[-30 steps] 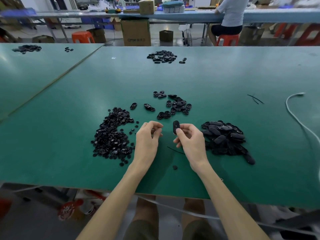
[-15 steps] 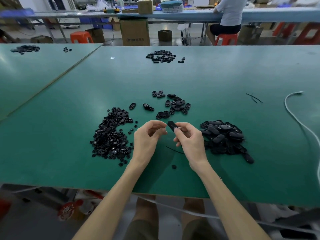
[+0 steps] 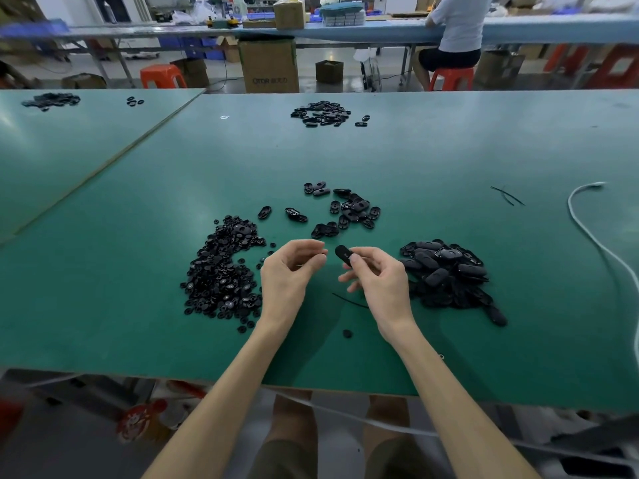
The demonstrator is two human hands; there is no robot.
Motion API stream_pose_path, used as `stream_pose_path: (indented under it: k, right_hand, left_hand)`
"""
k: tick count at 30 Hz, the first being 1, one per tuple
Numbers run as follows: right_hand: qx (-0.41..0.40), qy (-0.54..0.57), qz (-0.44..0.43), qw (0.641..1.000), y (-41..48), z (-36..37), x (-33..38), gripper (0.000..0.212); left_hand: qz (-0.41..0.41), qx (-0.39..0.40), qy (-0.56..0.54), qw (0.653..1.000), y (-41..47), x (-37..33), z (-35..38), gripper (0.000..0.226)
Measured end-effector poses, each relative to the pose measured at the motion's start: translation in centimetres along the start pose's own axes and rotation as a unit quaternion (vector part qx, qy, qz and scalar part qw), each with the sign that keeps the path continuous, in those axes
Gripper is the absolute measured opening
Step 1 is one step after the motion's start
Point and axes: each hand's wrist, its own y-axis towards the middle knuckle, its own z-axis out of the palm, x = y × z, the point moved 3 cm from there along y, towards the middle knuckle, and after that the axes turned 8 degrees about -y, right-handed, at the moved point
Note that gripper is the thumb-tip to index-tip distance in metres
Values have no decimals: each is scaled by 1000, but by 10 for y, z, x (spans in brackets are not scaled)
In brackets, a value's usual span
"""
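Observation:
My right hand (image 3: 378, 285) pinches a small black oval piece (image 3: 342, 254) between thumb and forefinger, its free end pointing at my left hand (image 3: 288, 274). The left hand hovers a short gap away with curled fingers, thumb and fingertips close together; whether a tiny part sits between them is hidden. Both hands float just above the green table (image 3: 449, 157). A heap of small round black parts (image 3: 221, 274) lies left of the hands. Right of them is a pile of black oval pieces (image 3: 446, 271). Behind them are scattered oval shells (image 3: 354, 212).
A stray round part (image 3: 347, 333) and a thin black strand (image 3: 349, 300) lie under my wrists. A white cable (image 3: 587, 233) curves along the right side. Another black pile (image 3: 321, 114) sits far back. A seated person (image 3: 456, 29) works at the rear bench.
My right hand has tipped the oval piece from upright to leaning left, toward the left hand. The left hand's fingertips have shifted slightly; both hands stay in place.

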Motion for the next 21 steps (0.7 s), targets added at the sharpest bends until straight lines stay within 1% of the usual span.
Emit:
stream_pose_path:
  k: [6, 11, 16, 21]
  right_hand:
    - [8, -29, -1, 1000, 0, -1, -2, 20]
    - [17, -16, 1, 1000, -1, 0, -1, 24]
    - [8, 15, 6, 1000, -1, 0, 0, 14]
    - [22, 25, 2, 999, -1, -1, 1, 12]
  left_hand:
    - [-7, 14, 1, 1000, 1, 3, 1, 20]
    - [-24, -10, -1, 1000, 1, 6, -1, 21]
    - [-15, 2, 7, 1000, 2, 5, 0, 16]
    - [-7, 16, 23, 1000, 1, 5, 1, 15]
